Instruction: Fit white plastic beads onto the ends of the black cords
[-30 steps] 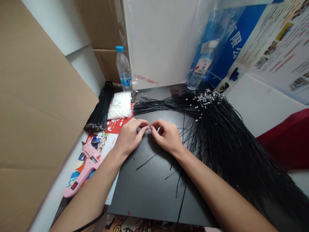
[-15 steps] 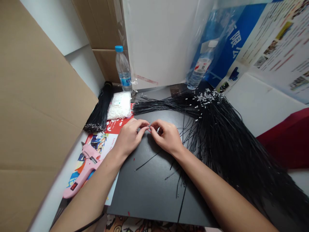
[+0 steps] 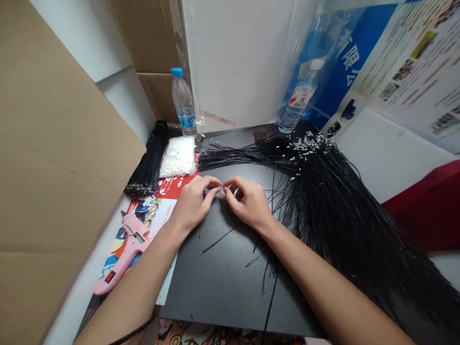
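In the middle of the head view, my left hand and my right hand meet fingertip to fingertip above the dark table. Each one pinches with thumb and forefinger. A small thin red piece shows by my right thumb; the rest of what lies between the fingers is too small to make out. Beside my right wrist spread loose ends of a large heap of black cords, many tipped with white bits. Behind the hands lies a flat bundle of black cords.
On the left are a pink glue gun, a bag of white pieces and a tied black cord bundle. Two water bottles stand at the back. A cardboard panel rises at the left.
Both hands stay in nearly the same place, still pinched together. Their fingertips shift very slightly, and the red piece shows a little differently between them.
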The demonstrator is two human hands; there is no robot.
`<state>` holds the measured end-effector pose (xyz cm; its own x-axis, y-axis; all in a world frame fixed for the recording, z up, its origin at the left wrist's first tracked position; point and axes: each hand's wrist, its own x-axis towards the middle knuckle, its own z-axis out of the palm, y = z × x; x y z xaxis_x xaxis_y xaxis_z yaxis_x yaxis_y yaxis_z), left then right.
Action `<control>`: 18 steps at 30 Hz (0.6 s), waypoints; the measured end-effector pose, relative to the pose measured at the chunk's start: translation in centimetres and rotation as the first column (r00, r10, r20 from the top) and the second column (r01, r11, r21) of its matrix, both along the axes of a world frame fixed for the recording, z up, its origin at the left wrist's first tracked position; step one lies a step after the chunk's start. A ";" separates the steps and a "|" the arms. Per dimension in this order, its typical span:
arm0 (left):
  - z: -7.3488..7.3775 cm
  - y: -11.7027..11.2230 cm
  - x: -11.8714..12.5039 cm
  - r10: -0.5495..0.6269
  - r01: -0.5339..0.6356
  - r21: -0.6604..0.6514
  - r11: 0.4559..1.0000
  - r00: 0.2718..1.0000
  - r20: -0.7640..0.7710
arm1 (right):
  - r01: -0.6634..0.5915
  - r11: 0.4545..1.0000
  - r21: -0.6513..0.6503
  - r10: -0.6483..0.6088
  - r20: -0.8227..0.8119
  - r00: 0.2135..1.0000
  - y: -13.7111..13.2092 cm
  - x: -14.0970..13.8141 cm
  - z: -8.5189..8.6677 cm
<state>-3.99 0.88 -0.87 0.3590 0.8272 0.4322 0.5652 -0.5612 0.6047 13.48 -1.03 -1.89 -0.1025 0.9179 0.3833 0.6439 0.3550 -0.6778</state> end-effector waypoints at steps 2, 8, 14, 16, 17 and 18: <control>0.2 0.0 0.1 0.013 -0.012 -0.048 0.999 0.999 0.030 | -0.002 1.000 -0.001 0.002 -0.006 1.000 0.0 0.0 0.0; 0.4 -0.1 0.3 0.040 -0.029 -0.116 0.993 0.995 0.092 | -0.004 1.000 0.013 0.005 -0.033 0.999 0.1 0.1 -0.3; 0.4 -0.2 0.4 0.044 -0.025 -0.159 0.987 0.992 0.121 | -0.065 0.997 0.051 0.067 -0.050 0.997 0.2 0.0 -0.4; 0.3 -0.2 0.4 0.045 -0.017 -0.185 0.983 0.988 0.149 | -0.065 0.995 0.070 0.070 -0.066 0.995 0.3 0.0 -0.4; 0.3 -0.2 0.4 0.047 -0.013 -0.201 0.980 0.985 0.165 | -0.064 0.995 0.077 0.070 -0.078 0.994 0.3 0.0 -0.3; 0.2 -0.1 0.3 0.050 -0.010 -0.218 0.976 0.982 0.181 | -0.063 0.995 0.081 0.071 -0.090 0.993 0.3 -0.1 -0.3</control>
<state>-3.64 0.74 -0.68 0.2633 0.9171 0.2994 0.4473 -0.3911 0.8043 13.43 -0.70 -2.22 -0.1236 0.8773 0.4637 0.5527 0.4490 -0.7021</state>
